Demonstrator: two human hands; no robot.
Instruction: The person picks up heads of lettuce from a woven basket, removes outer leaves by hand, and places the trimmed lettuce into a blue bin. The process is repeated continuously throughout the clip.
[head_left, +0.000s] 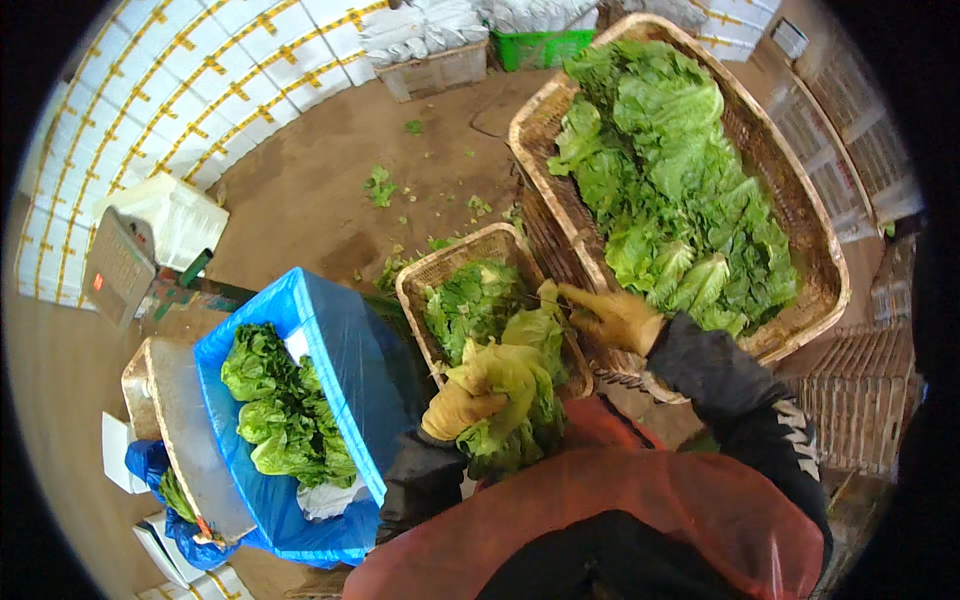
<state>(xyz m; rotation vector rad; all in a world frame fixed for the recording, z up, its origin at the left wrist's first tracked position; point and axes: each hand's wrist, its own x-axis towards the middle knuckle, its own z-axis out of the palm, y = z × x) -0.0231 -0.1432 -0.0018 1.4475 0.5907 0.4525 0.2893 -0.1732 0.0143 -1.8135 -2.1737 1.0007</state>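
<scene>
My left hand (463, 405), in a yellowish glove, grips a head of leafy lettuce (525, 375) by its base, close to my red apron (585, 480). My right hand (615, 319), gloved the same way, is just right of that lettuce. A pale leaf end (550, 294) is at its fingertips, and a thin dark line lies beside them; whether the fingers hold either one is unclear. Beneath both hands sits a small plastic basket (417, 296) with loose lettuce leaves (472, 307) in it. To the right, a large dirty basket (806, 315) holds many lettuce heads (675, 172).
On the left, a box lined with blue plastic film (360, 375) holds several lettuce heads (277, 412) and white paper (330, 499). A weighing scale (118, 266) stands behind it. Leaf scraps (380, 186) litter the floor. White foam boxes (247, 82) are stacked beyond, and crates (855, 397) at right.
</scene>
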